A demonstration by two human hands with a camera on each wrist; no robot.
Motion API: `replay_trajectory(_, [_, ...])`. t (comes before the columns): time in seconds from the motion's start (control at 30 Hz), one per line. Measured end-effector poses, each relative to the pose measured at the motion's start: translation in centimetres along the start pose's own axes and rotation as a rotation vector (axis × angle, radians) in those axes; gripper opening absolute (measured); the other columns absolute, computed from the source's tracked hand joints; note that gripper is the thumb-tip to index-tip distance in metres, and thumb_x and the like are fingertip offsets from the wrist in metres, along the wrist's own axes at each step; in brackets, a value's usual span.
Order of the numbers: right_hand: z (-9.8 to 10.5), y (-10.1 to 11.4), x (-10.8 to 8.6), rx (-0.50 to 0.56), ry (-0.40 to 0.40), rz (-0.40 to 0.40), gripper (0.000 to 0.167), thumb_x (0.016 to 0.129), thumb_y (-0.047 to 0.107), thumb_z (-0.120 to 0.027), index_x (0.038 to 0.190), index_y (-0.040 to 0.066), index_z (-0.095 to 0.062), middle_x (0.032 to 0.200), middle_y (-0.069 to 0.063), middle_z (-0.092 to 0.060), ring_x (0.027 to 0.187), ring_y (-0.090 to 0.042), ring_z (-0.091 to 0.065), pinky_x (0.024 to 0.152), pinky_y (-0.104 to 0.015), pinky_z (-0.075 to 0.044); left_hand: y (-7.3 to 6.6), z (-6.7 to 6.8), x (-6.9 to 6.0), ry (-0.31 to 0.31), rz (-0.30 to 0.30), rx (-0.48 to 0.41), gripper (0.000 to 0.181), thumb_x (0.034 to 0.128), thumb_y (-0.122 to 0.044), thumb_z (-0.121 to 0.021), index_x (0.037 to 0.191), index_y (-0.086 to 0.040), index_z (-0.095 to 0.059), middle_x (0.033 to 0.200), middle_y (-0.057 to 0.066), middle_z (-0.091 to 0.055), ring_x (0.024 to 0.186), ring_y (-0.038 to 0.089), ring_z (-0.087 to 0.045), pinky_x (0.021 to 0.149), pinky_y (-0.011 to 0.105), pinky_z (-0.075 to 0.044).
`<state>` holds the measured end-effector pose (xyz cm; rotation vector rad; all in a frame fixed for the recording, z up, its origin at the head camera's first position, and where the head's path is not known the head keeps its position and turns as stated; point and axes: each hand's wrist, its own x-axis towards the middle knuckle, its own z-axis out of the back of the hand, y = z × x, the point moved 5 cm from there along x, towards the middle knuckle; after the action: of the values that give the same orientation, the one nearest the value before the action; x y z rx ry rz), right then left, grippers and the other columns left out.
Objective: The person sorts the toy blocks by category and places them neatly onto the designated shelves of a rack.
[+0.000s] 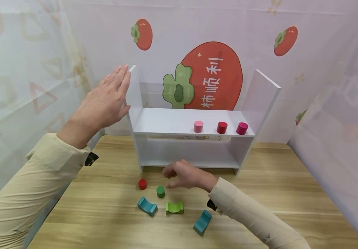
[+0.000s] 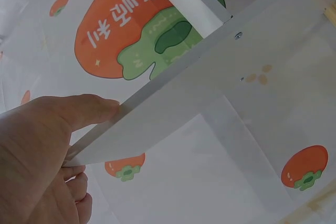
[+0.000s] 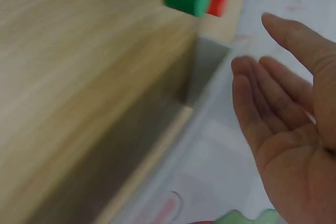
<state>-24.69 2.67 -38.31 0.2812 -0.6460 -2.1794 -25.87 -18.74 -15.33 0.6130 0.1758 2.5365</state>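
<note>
A white two-tier shelf [image 1: 185,121] stands upright on the table. My left hand [image 1: 104,97] holds the upper part of its left side panel [image 2: 152,98], the thumb lying against the panel's edge. Low in front of the shelf hovers my right hand [image 1: 186,174], empty, its fingers loosely bent. Nearest to it is a green cylinder block [image 1: 161,192], apart from the fingertips. A red cylinder block [image 1: 142,184] stands left of the green one. On the upper board sit a pink cylinder [image 1: 198,127], a red cylinder [image 1: 222,128] and a magenta cylinder [image 1: 242,128].
Nearer me on the wooden table [image 1: 104,214] lie a blue curved block [image 1: 147,206], a light green curved block [image 1: 174,208] and another blue curved block [image 1: 202,222]. A printed cloth [image 1: 104,34] hangs behind and at both sides.
</note>
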Motion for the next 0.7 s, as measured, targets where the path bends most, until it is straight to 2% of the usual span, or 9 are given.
replay_trajectory(0.17, [-2.1,-1.5,1.3,0.032,0.083,-0.002,0.036,0.090,0.010,-0.084,0.124,0.002,-0.075,0.118,-0.011,-0.079,0.105,-0.018,-0.075,0.093,-0.028,-0.064,0.0,0.0,0.1,0.009,0.005,-0.002,0.092,0.0983,-0.016,-0.069,0.163,0.013,-0.010,0.175,0.029,-0.009,0.164,0.046,-0.015,0.132,0.061,-0.022])
replay_trajectory(0.37, [-3.9,-2.9,2.4,0.071,0.181,-0.054,0.036,0.088,0.007,-0.085,0.123,0.009,-0.077,0.107,0.003,-0.078,0.097,-0.007,-0.073,0.084,-0.013,-0.058,0.1,0.0,0.3,0.046,0.021,-0.002,0.093,0.1001,-0.018,-0.067,0.164,0.012,-0.007,0.176,0.028,-0.005,0.164,0.045,-0.012,0.134,0.060,-0.019])
replay_trajectory(0.53, [-4.6,-3.0,3.0,0.047,0.201,-0.051,0.035,0.089,0.006,-0.083,0.123,0.010,-0.077,0.108,0.005,-0.077,0.095,-0.003,-0.071,0.082,-0.011,-0.057,0.2,0.0,0.3,0.031,0.017,-0.003,0.093,0.0994,-0.018,-0.068,0.164,0.011,-0.008,0.176,0.027,-0.007,0.164,0.044,-0.013,0.133,0.060,-0.021])
replay_trajectory(0.7, [-5.2,-2.8,3.4,0.046,0.207,-0.015,0.030,0.089,0.006,-0.084,0.118,0.011,-0.079,0.103,0.006,-0.076,0.088,0.000,-0.068,0.079,-0.011,-0.057,0.1,0.1,0.3,0.035,0.015,-0.007,0.093,0.0993,-0.018,-0.068,0.165,0.011,-0.008,0.176,0.027,-0.006,0.165,0.044,-0.013,0.133,0.059,-0.020])
